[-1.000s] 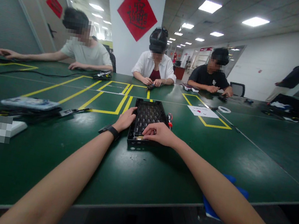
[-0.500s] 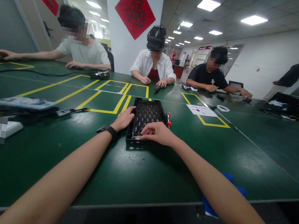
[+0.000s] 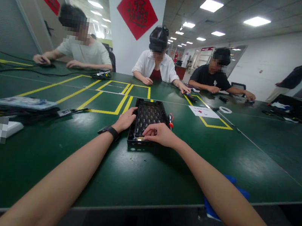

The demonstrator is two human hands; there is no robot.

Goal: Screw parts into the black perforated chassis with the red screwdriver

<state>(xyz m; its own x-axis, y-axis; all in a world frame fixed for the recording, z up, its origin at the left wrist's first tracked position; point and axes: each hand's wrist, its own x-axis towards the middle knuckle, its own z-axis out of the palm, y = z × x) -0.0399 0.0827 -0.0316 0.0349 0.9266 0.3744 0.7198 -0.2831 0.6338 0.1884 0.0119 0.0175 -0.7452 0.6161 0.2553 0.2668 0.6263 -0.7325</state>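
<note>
A black, open-topped plastic case [image 3: 134, 143] lies on the green table, with rows of small grey shapes inside. My left hand [image 3: 126, 119] is closed on its left wall, the fingers partly hidden along that side. At the case's near right part, my right hand [image 3: 160, 133] has its fingers pinched together low inside the rim. What those fingers hold, if anything, cannot be made out. A small yellowish piece [image 3: 141, 139] shows at the near end, close to the fingertips. Against the case's right side is a screwdriver [image 3: 170, 120] with a red and dark handle.
Cables [image 3: 42, 113] and a light-blue flat box [image 3: 26, 102] lie to the left. A paper sheet [image 3: 204, 112] and a white tape ring [image 3: 225, 110] are at the right. Blue gloves [image 3: 231, 185] rest by the near edge. Several people sit across the table.
My hands and the case stay in nearly the same place. Across the table, the middle person's hand has moved right with a dark tool, and the left person's hand has drawn inward.
</note>
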